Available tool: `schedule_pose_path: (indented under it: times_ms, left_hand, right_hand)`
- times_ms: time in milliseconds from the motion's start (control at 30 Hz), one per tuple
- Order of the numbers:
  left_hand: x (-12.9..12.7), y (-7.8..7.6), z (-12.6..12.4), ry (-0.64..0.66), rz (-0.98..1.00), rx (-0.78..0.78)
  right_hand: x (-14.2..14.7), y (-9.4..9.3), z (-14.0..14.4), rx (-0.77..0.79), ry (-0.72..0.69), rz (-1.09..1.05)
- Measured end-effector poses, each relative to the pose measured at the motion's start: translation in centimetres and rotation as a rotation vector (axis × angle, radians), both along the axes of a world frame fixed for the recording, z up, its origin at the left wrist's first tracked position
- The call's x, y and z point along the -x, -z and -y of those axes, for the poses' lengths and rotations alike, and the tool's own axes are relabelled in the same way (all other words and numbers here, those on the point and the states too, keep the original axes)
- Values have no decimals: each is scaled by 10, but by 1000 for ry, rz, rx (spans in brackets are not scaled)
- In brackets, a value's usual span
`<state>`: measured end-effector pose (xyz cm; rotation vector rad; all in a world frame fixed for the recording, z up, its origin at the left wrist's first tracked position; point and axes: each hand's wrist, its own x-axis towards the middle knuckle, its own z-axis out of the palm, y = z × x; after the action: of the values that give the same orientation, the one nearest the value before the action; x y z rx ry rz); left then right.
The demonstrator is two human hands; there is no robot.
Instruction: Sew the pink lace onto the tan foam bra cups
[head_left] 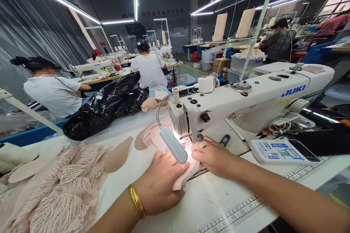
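Observation:
A pale pink fabric piece [191, 171] lies beneath the needle area of a white sewing machine [262, 91]. My left hand [161, 184], with a gold bracelet [136, 201] on its wrist, grips the near left edge of this fabric between thumb and fingers. Close to the presser foot, my right hand [216, 156] is closed, with its fingertips pressed on the fabric's right side. A grey lamp head [173, 145] on a bendable neck lights the spot and hides part of the fabric. Behind my left hand lie beige moulded cups [142, 139] with lace.
Pink lace [68, 185] is heaped at left beside a loose beige cup [118, 156]. Black plastic bags [106, 102] lie beyond. To the right are a marker pen [235, 130], a clear case [279, 151] and a phone [303, 150]. Co-workers sit farther back.

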<state>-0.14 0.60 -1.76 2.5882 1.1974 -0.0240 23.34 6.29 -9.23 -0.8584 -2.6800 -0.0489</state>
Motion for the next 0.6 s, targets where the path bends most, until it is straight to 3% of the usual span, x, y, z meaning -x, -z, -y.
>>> schedule_pose_path:
  times_ms: [100,267,467,600]
  left_hand:
    - [-4,3,1,-6,-38,-73]
    - [-6,9,-6,125,62,-105]
    - [2,11,-12,-7,-13,-187]
    - [3,19,-14,-14,4,-293]
  right_hand:
    - [-2,-1,-3,39,45,-42]
    - [-3,-4,-3,62,35,-74]
    - [-4,-1,-2,9,14,-110]
    - [-1,-2,1,-10,-51,-76]
